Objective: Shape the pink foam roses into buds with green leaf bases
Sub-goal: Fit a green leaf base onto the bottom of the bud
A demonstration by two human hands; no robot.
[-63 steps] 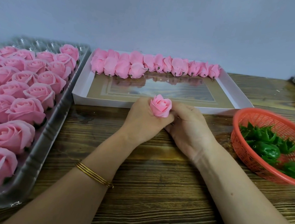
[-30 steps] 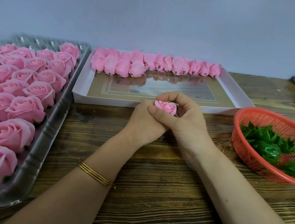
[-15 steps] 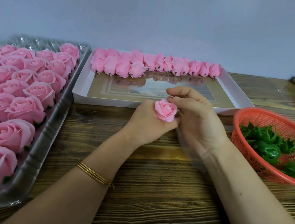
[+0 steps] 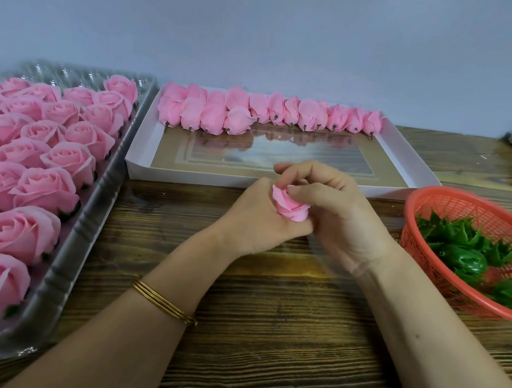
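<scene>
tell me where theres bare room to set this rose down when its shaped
Free: the floor of the white box in front of the bud row; bare table between the forearms, and the strip between the silver tray and the left hand. Crowded: the tray, packed with open roses, and the red basket of green leaf bases.

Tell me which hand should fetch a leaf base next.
Right. The leaf bases lie in the basket beside the right hand; the left hand grips the rose, farther from the basket.
</scene>
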